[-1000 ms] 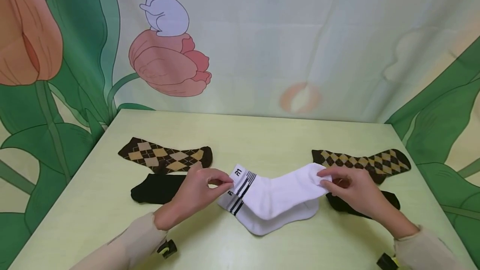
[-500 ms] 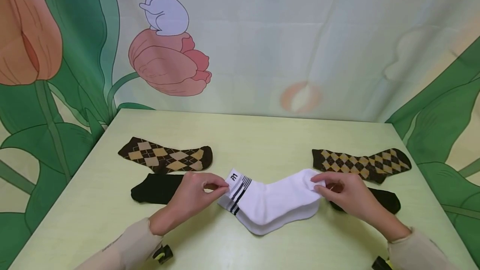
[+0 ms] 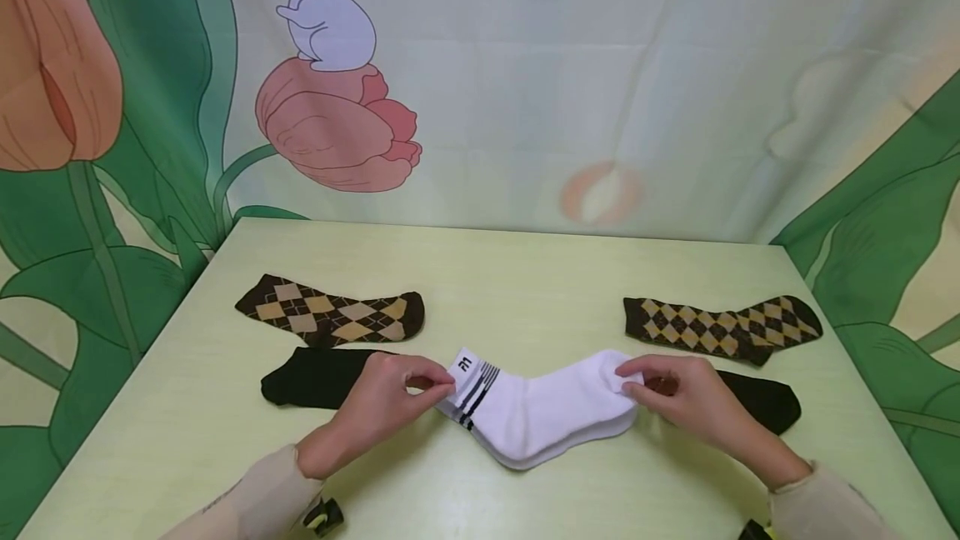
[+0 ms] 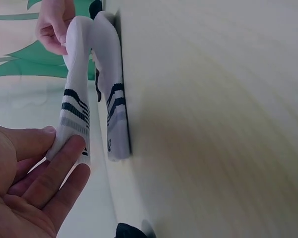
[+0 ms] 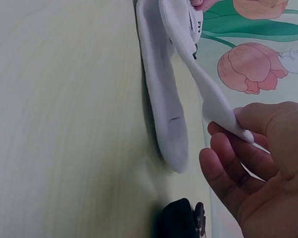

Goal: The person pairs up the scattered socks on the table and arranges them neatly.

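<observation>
A white sock with black stripes at its cuff (image 3: pixel 555 407) is stretched between both hands. My left hand (image 3: pixel 386 398) pinches the cuff end between thumb and fingers. At the toe end, my right hand (image 3: pixel 686 394) pinches the fabric. Just beneath lies a second white striped sock (image 4: pixel 116 99) flat on the table; in the head view only its lower edge shows. Both wrist views show a gap between the two socks at the held ends. Part of a black sock (image 3: pixel 315 377) is hidden behind my left hand, and another black sock (image 3: pixel 765 400) behind my right.
Toward the back left of the pale table (image 3: pixel 525 273) lies a brown argyle sock (image 3: pixel 337 311). A similar argyle sock (image 3: pixel 720 327) lies at the back right. Behind the table hangs a printed curtain (image 3: pixel 510 107).
Both hands have lowered the upper white sock and shifted it slightly left, so it now covers more of the lower white sock. The argyle and black socks stay in place.
</observation>
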Tool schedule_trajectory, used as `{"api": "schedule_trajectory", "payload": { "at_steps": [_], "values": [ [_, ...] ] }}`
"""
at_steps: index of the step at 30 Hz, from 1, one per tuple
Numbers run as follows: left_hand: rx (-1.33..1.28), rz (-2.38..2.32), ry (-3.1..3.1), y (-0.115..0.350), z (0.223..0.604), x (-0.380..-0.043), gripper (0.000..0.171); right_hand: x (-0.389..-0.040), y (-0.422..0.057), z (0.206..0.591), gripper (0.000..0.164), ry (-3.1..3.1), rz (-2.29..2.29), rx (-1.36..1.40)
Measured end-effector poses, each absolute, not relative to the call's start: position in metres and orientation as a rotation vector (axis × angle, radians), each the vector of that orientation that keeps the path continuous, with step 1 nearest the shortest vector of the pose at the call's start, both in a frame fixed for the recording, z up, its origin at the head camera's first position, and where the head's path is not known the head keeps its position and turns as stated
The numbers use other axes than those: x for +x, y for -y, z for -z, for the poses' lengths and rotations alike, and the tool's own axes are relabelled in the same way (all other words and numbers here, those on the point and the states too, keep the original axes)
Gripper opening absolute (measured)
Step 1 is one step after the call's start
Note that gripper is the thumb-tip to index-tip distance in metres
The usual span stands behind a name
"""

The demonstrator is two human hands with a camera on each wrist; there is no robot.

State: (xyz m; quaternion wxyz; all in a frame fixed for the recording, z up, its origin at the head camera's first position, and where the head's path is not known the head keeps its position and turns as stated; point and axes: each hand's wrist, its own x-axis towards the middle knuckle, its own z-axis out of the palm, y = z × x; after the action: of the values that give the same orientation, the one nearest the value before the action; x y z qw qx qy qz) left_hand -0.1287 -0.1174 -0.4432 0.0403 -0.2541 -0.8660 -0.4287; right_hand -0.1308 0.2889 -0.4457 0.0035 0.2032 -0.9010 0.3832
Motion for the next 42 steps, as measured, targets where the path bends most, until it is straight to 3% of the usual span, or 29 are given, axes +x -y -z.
{"api": "schedule_trajectory", "payload": {
  "at_steps": [42],
  "values": [
    [-0.940, 0.952, 2.835, 0.116, 0.455, -0.131, 0.009, -0.124, -0.288, 0.468, 0.021, 2.837, -0.974, 0.744]
  ]
}}
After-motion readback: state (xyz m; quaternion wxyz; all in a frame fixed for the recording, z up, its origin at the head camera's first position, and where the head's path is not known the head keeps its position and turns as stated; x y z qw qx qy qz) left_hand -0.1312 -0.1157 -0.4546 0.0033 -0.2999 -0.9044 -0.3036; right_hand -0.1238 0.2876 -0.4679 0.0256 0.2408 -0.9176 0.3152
